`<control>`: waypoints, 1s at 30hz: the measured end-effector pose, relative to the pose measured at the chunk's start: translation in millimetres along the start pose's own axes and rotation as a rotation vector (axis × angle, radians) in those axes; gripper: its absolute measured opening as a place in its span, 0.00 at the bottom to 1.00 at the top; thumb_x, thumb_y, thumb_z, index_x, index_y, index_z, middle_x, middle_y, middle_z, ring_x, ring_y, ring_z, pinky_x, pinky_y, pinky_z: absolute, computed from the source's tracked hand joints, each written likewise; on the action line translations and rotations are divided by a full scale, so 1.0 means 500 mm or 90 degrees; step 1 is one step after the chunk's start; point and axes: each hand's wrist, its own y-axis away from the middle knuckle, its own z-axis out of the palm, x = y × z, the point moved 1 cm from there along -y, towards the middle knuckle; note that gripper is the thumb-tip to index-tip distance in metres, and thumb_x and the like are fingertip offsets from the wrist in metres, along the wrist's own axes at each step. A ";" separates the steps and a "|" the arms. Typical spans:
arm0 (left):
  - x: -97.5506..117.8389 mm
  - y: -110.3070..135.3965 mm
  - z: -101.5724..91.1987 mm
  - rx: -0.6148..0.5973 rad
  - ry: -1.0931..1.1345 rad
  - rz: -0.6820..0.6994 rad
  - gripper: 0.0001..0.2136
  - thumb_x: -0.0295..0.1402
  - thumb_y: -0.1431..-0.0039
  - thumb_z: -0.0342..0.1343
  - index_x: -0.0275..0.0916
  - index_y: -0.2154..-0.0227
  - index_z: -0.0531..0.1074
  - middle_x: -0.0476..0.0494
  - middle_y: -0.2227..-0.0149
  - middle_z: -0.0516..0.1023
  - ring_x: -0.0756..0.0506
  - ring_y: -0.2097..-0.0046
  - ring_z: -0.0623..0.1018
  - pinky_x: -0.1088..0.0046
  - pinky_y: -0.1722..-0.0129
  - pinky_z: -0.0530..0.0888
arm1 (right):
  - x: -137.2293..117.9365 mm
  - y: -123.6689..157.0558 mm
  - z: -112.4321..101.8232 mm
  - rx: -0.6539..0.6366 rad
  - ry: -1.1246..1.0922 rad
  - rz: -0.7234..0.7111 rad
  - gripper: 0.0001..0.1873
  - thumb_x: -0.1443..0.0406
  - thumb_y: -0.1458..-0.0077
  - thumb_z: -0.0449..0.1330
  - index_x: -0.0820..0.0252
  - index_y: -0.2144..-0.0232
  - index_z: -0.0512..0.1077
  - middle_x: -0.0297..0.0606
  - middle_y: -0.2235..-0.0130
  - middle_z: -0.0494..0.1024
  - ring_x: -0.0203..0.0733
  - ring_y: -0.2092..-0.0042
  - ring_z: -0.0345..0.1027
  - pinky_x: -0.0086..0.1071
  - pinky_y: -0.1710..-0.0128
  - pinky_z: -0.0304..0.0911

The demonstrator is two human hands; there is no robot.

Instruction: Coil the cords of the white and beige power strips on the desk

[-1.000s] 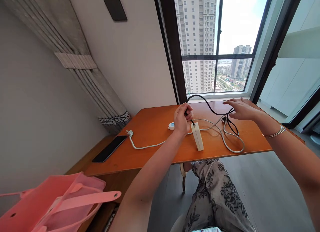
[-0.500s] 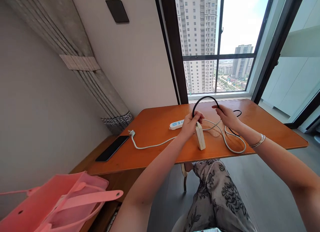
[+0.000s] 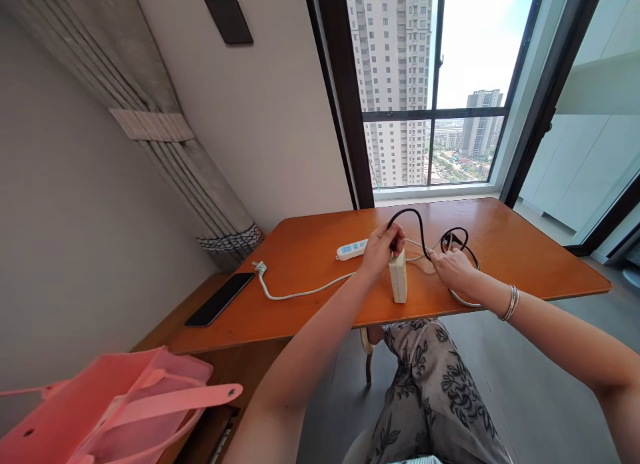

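A black cable (image 3: 421,228) rises from my left hand (image 3: 383,249) in a short arc and drops to my right hand (image 3: 454,269). The left fingers are closed around one end of it, just above a cream-coloured block (image 3: 399,282). Whether that block is joined to the cable is hidden by the fingers. My right hand sits lower, near the tabletop, pinching the cable. More of the black cable lies in loops beyond the right hand. A white power strip (image 3: 351,250) rests left of the hands, partly behind the left one.
White cord (image 3: 300,294) runs across the orange-brown table (image 3: 310,237) to a plug (image 3: 260,268) at the left. Beside the plug lies a black tablet or phone-like slab (image 3: 220,300). A pink bag (image 3: 125,404) stands at lower left. Behind the table is a window (image 3: 435,114).
My right hand has come down toward the table, pulling the arc of black cable lower and narrower. Cable loops have shifted behind it. My left hand has barely moved; the cream block hangs straighter.
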 end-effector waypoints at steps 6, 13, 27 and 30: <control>-0.004 0.012 0.015 -0.127 0.037 -0.026 0.28 0.59 0.53 0.63 0.37 0.62 0.75 0.39 0.67 0.83 0.42 0.63 0.83 0.67 0.62 0.76 | -0.055 0.023 -0.041 -0.036 -0.008 -0.074 0.15 0.72 0.36 0.48 0.67 0.51 0.70 0.56 0.64 0.82 0.51 0.59 0.80 0.35 0.65 0.64; -0.003 0.014 0.021 -0.169 -0.052 0.076 0.29 0.54 0.44 0.61 0.47 0.43 0.71 0.37 0.36 0.69 0.35 0.37 0.71 0.57 0.42 0.70 | -0.046 0.063 -0.107 0.075 -0.017 -0.175 0.14 0.69 0.35 0.47 0.64 0.59 0.73 0.50 0.63 0.82 0.51 0.61 0.78 0.33 0.70 0.57; 0.004 0.029 0.027 -0.290 -0.164 0.077 0.33 0.58 0.45 0.57 0.43 0.42 0.69 0.37 0.53 0.78 0.46 0.64 0.76 0.71 0.67 0.73 | 0.004 0.059 -0.162 0.332 -0.226 -0.089 0.15 0.59 0.44 0.63 0.58 0.55 0.71 0.42 0.56 0.79 0.46 0.62 0.74 0.31 0.69 0.54; 0.007 0.029 0.031 -0.300 -0.190 0.104 0.30 0.54 0.47 0.62 0.41 0.46 0.72 0.39 0.59 0.79 0.45 0.64 0.76 0.72 0.67 0.72 | 0.013 0.054 -0.169 0.373 -0.282 -0.032 0.20 0.61 0.46 0.64 0.57 0.51 0.68 0.41 0.57 0.79 0.45 0.63 0.73 0.30 0.70 0.54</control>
